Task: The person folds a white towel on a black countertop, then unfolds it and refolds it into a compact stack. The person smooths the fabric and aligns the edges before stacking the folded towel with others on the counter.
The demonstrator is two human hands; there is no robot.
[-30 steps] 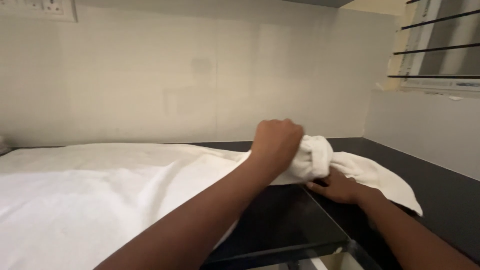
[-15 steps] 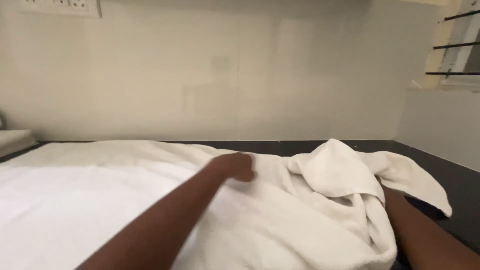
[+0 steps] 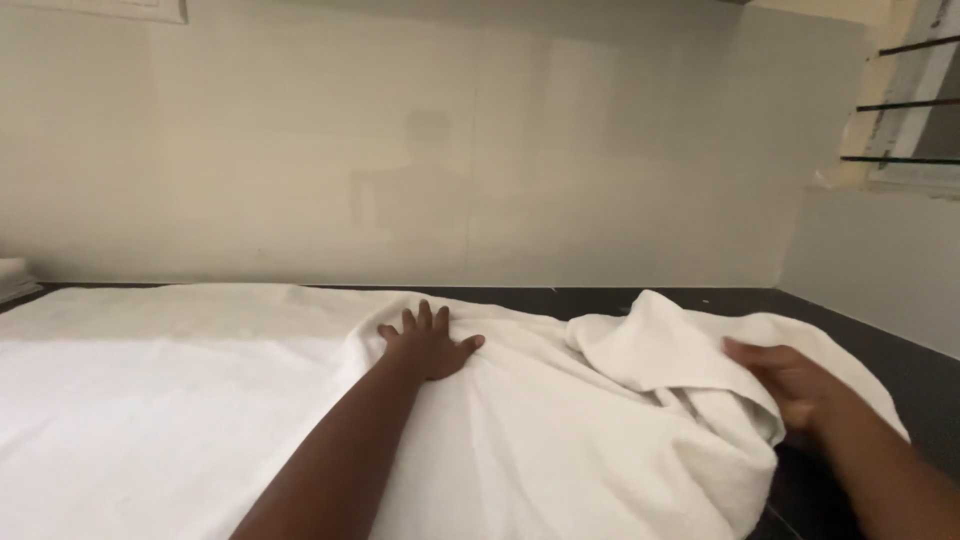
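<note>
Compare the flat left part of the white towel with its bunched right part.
The flat left part of the white towel lies smooth on the black counter, while the bunched right part rises in folds and wrinkles. The left hand presses open and flat on the cloth near the middle; the right hand grips the bunched edge. Both parts are one plain white cloth.

The towel [image 3: 200, 400] lies spread across the tabletop [image 3: 900, 370] — bunched at its right end — with the wall [image 3: 450, 150] behind it.
</note>
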